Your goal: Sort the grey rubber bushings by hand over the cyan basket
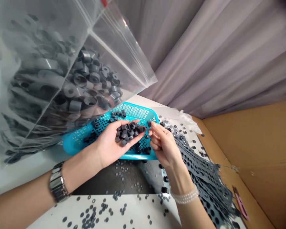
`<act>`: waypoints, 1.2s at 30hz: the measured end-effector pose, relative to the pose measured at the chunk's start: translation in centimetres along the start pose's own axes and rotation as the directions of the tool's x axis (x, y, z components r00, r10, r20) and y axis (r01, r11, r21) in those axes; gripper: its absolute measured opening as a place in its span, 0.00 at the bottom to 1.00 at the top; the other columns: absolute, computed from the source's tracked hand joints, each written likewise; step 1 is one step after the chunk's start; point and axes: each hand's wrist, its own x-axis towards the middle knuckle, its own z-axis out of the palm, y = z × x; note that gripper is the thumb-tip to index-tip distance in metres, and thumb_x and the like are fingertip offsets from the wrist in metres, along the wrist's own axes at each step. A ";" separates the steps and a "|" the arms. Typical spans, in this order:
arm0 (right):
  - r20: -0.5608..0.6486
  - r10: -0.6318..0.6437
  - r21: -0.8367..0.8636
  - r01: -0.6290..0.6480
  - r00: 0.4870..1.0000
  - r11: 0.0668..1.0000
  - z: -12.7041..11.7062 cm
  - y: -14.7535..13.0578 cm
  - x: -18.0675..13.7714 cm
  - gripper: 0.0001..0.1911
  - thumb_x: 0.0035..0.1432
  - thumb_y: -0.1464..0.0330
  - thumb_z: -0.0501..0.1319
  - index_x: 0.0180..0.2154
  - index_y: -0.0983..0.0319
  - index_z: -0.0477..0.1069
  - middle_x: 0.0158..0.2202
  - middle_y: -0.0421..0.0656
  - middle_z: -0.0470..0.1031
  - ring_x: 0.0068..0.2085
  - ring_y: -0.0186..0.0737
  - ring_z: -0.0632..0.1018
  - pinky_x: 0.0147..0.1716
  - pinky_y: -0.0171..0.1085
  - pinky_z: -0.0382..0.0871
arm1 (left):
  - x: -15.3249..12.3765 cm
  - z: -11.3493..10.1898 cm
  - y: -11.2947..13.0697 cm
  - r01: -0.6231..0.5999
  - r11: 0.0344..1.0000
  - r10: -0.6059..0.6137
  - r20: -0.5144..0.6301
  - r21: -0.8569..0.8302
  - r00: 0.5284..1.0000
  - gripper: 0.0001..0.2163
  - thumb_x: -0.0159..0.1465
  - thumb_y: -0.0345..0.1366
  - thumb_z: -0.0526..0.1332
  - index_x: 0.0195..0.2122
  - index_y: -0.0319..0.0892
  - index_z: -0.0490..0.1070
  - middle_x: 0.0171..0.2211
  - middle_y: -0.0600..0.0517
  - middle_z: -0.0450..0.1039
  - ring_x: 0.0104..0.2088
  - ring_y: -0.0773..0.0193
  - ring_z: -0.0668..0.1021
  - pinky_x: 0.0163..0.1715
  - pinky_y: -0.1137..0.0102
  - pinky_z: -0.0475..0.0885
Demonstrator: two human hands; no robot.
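My left hand (109,143) lies palm up above a turquoise perforated basket (133,111), cupped around a heap of small dark grey rubber rings (130,131). My right hand (163,143) is beside it on the right. Its thumb and forefinger pinch one grey ring (149,123) at the edge of the heap. More rings lie inside the basket. A metal watch is on my left wrist and a pearl bracelet on my right.
A large clear zip bag (62,73) full of grey rings fills the upper left, close to the camera. Punched grey rubber sheets (200,171) lie at the right beside a cardboard wall (257,149). Loose rings are scattered on the white surface (114,213) below. Grey curtains hang behind.
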 end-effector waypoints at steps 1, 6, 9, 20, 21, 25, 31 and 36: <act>0.027 0.054 0.085 -0.057 0.998 0.995 -0.1 -0.2 0.0 0.10 0.51 0.66 0.65 0.25 0.64 0.68 0.19 0.33 0.62 0.16 0.22 0.45 0.11 0.26 0.39 | -0.1 0.1 0.0 0.001 1.000 -0.001 -0.006 -0.013 1.000 0.13 0.59 0.25 0.53 0.44 0.33 0.69 0.42 0.39 0.75 0.46 0.51 0.76 0.44 0.57 0.75; 0.122 0.190 0.257 -0.216 0.974 0.942 -0.2 -1.1 -0.2 0.12 0.48 0.67 0.67 0.23 0.63 0.64 0.19 0.32 0.60 0.17 0.23 0.42 0.10 0.24 0.40 | -0.3 0.3 0.0 -0.015 1.000 0.015 -0.024 -0.021 1.000 0.12 0.59 0.24 0.53 0.44 0.31 0.69 0.40 0.38 0.75 0.45 0.50 0.76 0.44 0.57 0.75; 0.093 0.219 0.218 -0.234 0.971 0.947 0.0 -1.4 -0.6 0.10 0.48 0.67 0.65 0.24 0.64 0.66 0.20 0.34 0.64 0.17 0.24 0.41 0.09 0.24 0.41 | -0.3 0.2 0.0 -0.017 1.000 0.017 -0.006 -0.011 1.000 0.12 0.60 0.25 0.53 0.44 0.32 0.70 0.40 0.38 0.75 0.46 0.50 0.76 0.44 0.57 0.75; 0.056 0.076 0.149 -0.084 0.995 0.985 -1.1 -1.3 -0.3 0.08 0.52 0.66 0.52 0.24 0.62 0.65 0.22 0.39 0.66 0.16 0.26 0.47 0.14 0.31 0.39 | -0.3 0.3 0.0 -0.005 1.000 0.004 -0.020 -0.016 1.000 0.14 0.60 0.25 0.53 0.47 0.31 0.68 0.41 0.38 0.75 0.46 0.49 0.76 0.44 0.58 0.75; 0.021 0.045 0.102 -0.047 0.999 0.994 -1.1 -1.3 -0.2 0.10 0.53 0.65 0.53 0.22 0.61 0.62 0.20 0.37 0.62 0.16 0.26 0.48 0.14 0.32 0.39 | -0.3 0.3 0.0 -0.007 1.000 0.007 -0.020 -0.012 1.000 0.14 0.60 0.26 0.53 0.47 0.31 0.68 0.41 0.37 0.75 0.46 0.48 0.76 0.44 0.58 0.75; -0.039 -0.153 -0.308 0.133 0.988 0.942 -0.4 -1.1 -0.6 0.12 0.54 0.60 0.59 0.25 0.59 0.65 0.16 0.32 0.50 0.17 0.27 0.49 0.16 0.33 0.41 | -0.2 0.1 0.0 -0.032 0.999 0.032 -0.006 0.028 0.999 0.14 0.59 0.26 0.54 0.45 0.31 0.69 0.41 0.37 0.75 0.46 0.49 0.76 0.44 0.57 0.75; 0.183 -0.331 -0.837 0.323 0.926 0.441 0.8 -1.1 -1.6 0.12 0.54 0.64 0.62 0.42 0.57 0.74 0.17 0.33 0.53 0.20 0.31 0.56 0.21 0.35 0.50 | -0.2 -0.2 0.2 -0.013 0.994 0.013 -0.002 0.108 1.000 0.12 0.60 0.26 0.53 0.41 0.34 0.72 0.39 0.40 0.76 0.42 0.55 0.78 0.44 0.60 0.75; 0.116 -0.324 -0.796 0.283 0.939 0.535 -0.1 -0.7 -0.9 0.09 0.55 0.64 0.61 0.36 0.60 0.76 0.16 0.33 0.51 0.19 0.30 0.54 0.19 0.34 0.46 | -0.1 0.1 0.1 -0.039 0.999 0.040 -0.040 0.021 0.998 0.11 0.59 0.25 0.54 0.40 0.36 0.72 0.40 0.42 0.76 0.43 0.56 0.78 0.45 0.58 0.74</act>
